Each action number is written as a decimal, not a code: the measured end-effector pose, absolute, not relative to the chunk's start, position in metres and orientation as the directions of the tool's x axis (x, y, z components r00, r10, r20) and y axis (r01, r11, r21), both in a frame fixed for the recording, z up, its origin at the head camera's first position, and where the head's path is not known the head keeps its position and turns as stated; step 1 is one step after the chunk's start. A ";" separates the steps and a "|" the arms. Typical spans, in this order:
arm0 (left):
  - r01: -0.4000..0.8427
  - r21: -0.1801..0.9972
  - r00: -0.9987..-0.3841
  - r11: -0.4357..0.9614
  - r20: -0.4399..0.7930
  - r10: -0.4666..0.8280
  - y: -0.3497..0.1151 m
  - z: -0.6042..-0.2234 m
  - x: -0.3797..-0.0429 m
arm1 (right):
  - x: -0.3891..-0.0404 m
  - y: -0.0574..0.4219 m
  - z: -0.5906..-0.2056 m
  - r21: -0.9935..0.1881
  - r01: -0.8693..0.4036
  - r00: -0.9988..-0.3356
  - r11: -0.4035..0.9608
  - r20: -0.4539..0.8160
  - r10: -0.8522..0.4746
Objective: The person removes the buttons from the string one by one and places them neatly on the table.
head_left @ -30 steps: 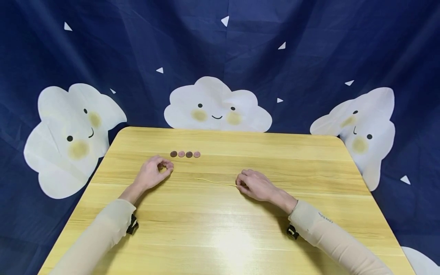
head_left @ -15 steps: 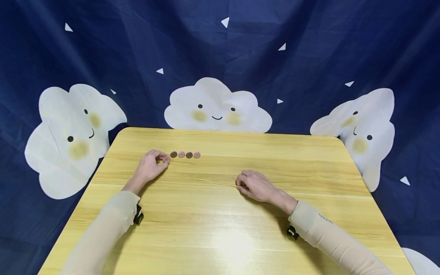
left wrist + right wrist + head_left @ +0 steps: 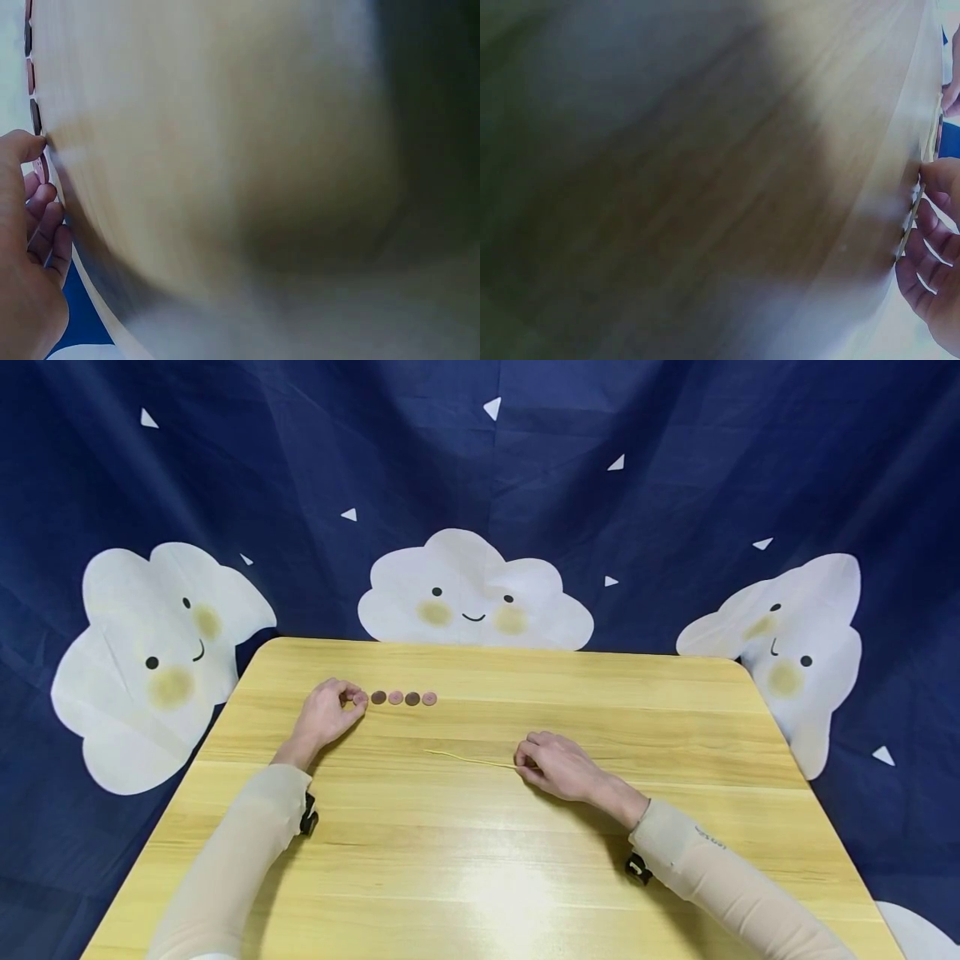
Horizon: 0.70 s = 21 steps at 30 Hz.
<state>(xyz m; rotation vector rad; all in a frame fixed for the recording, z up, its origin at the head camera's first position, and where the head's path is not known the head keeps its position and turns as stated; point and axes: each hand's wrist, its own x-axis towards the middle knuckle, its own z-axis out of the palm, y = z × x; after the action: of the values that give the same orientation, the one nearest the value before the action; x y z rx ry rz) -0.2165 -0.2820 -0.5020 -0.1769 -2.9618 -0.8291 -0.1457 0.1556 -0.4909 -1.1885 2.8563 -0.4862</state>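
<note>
My left hand [image 3: 324, 715] pinches a round pink button [image 3: 42, 169] between thumb and fingers, low over the table at the left end of a row of buttons. Along that row lie a dark brown button [image 3: 378, 697], a pink button [image 3: 396, 697], another brown button [image 3: 412, 699] and another pink button [image 3: 429, 698]. Nearer to me and to the right, my right hand [image 3: 564, 767] rests on the table. It pinches one end of a thin yellow cord [image 3: 471, 760], whose free end stretches out to the left. The fingers hide the rest of the cord.
The light wooden table [image 3: 465, 835] has rounded far corners. Behind it hangs a dark blue curtain [image 3: 300, 460] printed with white clouds and triangles. A black wrist strap [image 3: 309, 815] shows at the left sleeve, and another black strap [image 3: 637, 867] at the right.
My left hand has moved away from me and slightly left, bringing the held pink button into line with the row. The right hand and the cord have stayed in place.
</note>
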 end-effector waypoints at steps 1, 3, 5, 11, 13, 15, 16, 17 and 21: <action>0.125 0.513 -0.992 0.849 0.086 0.094 -0.282 -0.502 -0.217 | -0.146 0.156 -0.491 -0.288 -0.690 -0.712 0.664 0.109 -0.693; 0.126 0.510 -0.992 0.851 0.084 0.097 -0.283 -0.503 -0.218 | -0.146 0.156 -0.492 -0.289 -0.690 -0.712 0.664 0.108 -0.694; 0.129 0.510 -0.991 0.851 0.081 0.102 -0.283 -0.503 -0.219 | -0.146 0.156 -0.492 -0.288 -0.691 -0.712 0.663 0.111 -0.693; 0.128 0.507 -0.992 0.852 0.081 0.101 -0.282 -0.504 -0.221 | -0.147 0.156 -0.492 -0.284 -0.697 -0.708 0.659 0.119 -0.697; 0.130 0.505 -0.991 0.853 0.084 0.101 -0.283 -0.505 -0.222 | -0.148 0.157 -0.493 -0.283 -0.701 -0.703 0.654 0.125 -0.700; 0.134 0.500 -0.991 0.856 0.089 0.103 -0.284 -0.506 -0.223 | -0.148 0.157 -0.493 -0.281 -0.704 -0.701 0.652 0.128 -0.702; 0.136 0.498 -0.990 0.856 0.091 0.104 -0.284 -0.507 -0.224 | -0.148 0.157 -0.493 -0.280 -0.705 -0.700 0.652 0.128 -0.702; 0.137 0.496 -0.990 0.857 0.092 0.105 -0.284 -0.507 -0.224 | -0.148 0.156 -0.493 -0.279 -0.704 -0.701 0.653 0.127 -0.702; 0.134 0.494 -0.991 0.859 0.093 0.101 -0.284 -0.508 -0.225 | -0.147 0.155 -0.492 -0.280 -0.700 -0.705 0.657 0.124 -0.698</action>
<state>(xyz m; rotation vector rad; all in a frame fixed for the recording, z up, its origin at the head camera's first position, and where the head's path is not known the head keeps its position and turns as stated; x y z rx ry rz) -0.2253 -0.2844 -0.5084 -0.1878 -2.9675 -0.7958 -0.1468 0.1554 -0.4922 -1.2084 2.8646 -0.4876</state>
